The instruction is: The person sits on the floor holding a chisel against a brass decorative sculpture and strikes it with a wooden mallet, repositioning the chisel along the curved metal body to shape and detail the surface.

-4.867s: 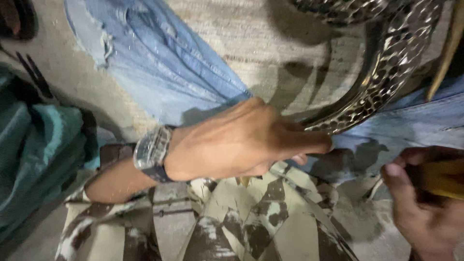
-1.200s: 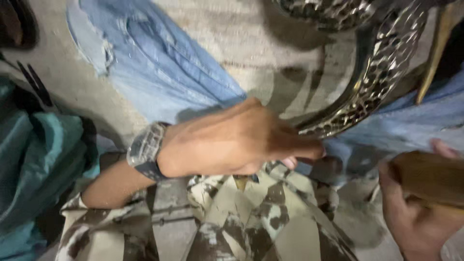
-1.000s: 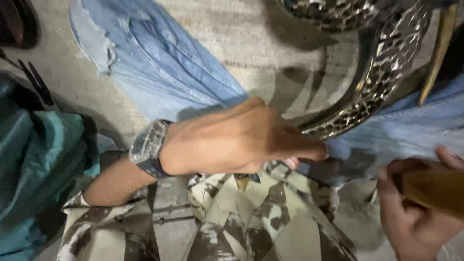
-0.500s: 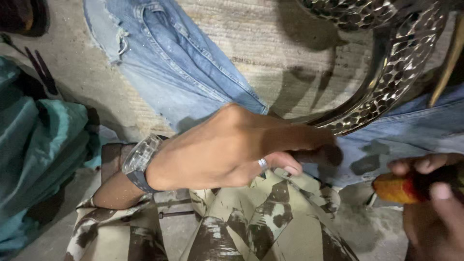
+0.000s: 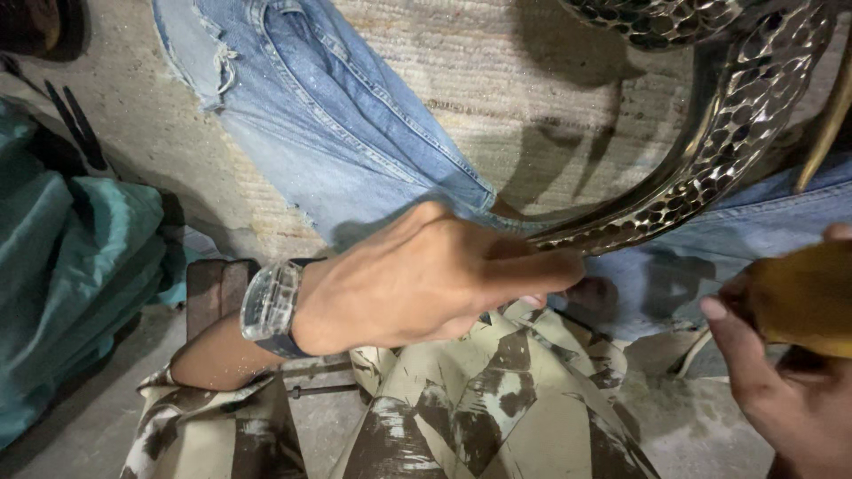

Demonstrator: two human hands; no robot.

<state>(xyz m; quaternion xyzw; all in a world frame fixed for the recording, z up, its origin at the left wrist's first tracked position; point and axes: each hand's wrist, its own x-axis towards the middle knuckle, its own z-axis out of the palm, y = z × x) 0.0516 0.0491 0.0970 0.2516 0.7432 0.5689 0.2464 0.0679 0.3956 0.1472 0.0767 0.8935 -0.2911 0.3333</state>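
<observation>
Nearest the camera, the person's lap is covered by camouflage-patterned trousers [image 5: 497, 399] in tan, cream and dark brown patches, the cloth creased. Above it the left hand [image 5: 417, 279] reaches out to the right, palm down, a clear-cased wristwatch [image 5: 269, 306] on its wrist; its extended fingers are closed over the lower end of a curved hammered-metal piece [image 5: 710, 160], holding it from above, with the fingertips curled under the rim. That piece is a broad, shiny band, dimpled all over with small facets, sweeping up from the hand to the upper right edge, where a second dimpled metal part sits at the top of the picture. At the lower right the right hand [image 5: 790, 381] is wrapped around a smooth yellow-orange object [image 5: 799, 297], thumb along its left side; what the object is cannot be told. Behind the hands lies faded blue denim [image 5: 346, 142], frayed at the edges, spread on a coarse woven beige mat [image 5: 532, 80]. At far left is crumpled teal fabric [image 5: 71, 266].
</observation>
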